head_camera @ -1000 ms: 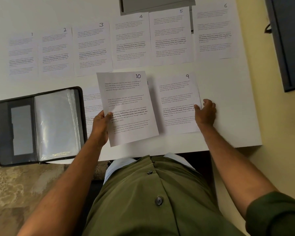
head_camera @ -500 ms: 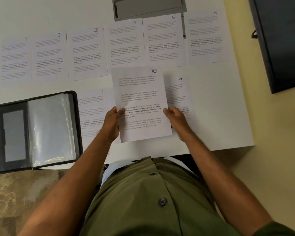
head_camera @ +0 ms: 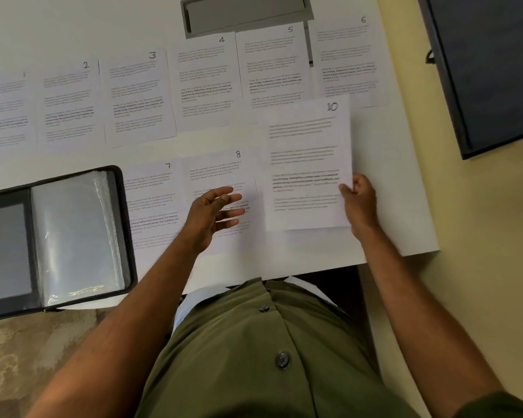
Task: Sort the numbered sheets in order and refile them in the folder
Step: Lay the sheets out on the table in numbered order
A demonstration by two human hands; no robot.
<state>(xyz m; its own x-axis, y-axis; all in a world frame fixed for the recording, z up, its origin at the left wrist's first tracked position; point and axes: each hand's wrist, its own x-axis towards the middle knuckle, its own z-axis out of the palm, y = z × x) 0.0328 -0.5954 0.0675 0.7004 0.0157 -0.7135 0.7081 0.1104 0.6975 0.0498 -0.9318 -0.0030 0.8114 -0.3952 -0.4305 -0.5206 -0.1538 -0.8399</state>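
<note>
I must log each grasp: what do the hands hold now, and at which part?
The right hand pinches sheet 10 at its right edge, near the lower corner. The left hand holds nothing.

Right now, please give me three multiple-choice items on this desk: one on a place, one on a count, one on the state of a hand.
1. Where does the open folder lie?
A. at the near left of the table, left of sheet 7
B. under sheet 6
C. on the person's lap

2. How many numbered sheets lie in the far row?
A. four
B. six
C. nine

3. What does the right hand do?
A. rests flat on the folder
B. hangs free and holds nothing
C. pinches the right edge of sheet 10

Answers:
1 A, its black cover and clear sleeves sit at the table's left near edge.
2 B, the far row reads 1 to 6.
3 C, its thumb lies on the paper's edge, while the left hand hovers open over sheet 8.
</note>
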